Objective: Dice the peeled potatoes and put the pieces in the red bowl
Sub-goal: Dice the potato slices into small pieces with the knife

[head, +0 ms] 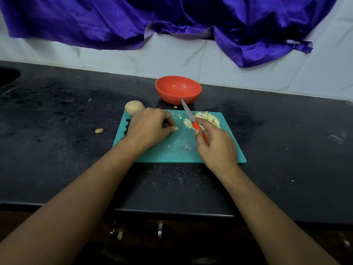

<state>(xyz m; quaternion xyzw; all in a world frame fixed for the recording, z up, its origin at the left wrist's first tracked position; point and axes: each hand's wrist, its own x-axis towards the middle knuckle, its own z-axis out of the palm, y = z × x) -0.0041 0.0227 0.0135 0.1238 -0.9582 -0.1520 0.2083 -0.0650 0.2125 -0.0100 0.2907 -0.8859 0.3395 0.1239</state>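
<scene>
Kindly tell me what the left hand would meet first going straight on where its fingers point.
The left hand would probably meet the diced potato pile first, near the knife, whose height is unclear.

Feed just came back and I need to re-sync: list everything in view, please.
countertop: one, black, across the scene
cutting board: one, teal, mid-countertop
red bowl: one, red, beyond the cutting board, looks empty
diced potato pile: one, pale yellow, board's far right
whole potato: one, tan, at board's far-left corner
potato piece: one, pale, on board at left fingertips
potato scrap: one, pale, on countertop left of board
knife: one, red handle, blade pointing toward bowl
cloth: one, purple, draped over white wall
left hand: one, pinches potato piece
right hand: one, grips knife handle
</scene>
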